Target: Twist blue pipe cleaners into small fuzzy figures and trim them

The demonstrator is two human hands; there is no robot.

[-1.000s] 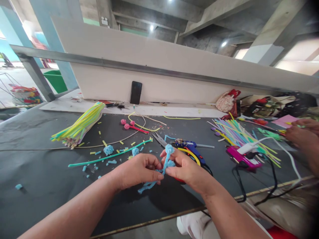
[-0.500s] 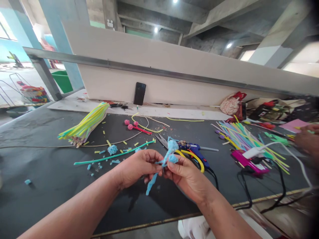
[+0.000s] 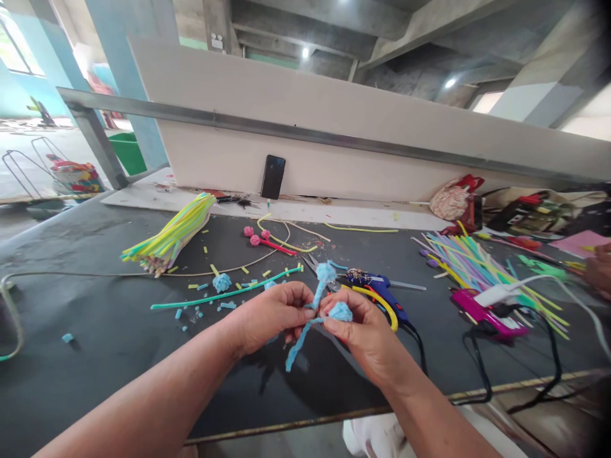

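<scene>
I see my table (image 3: 86, 254) as charcoal grey. The twisted craft piece (image 3: 317, 295) I hold near its front edge is sky blue all over, puffs (image 3: 340, 312) included. Towards the back left corner, my stem bundle (image 3: 169, 230) is yellow streaked with mint. The red stem (image 3: 282, 247) towards the back edge carries pink balls (image 3: 254, 240). Towards the right edge, loose stems (image 3: 470, 259) mix lilac, mint, white and yellow beside a magenta power strip (image 3: 496, 326).

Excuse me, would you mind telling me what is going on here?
A person's left grip and right grip hold a fuzzy blue twisted piece with two knobbly heads, its thin tail sticking out. Scissors and a blue glue gun lie beyond on the dark table.
</scene>
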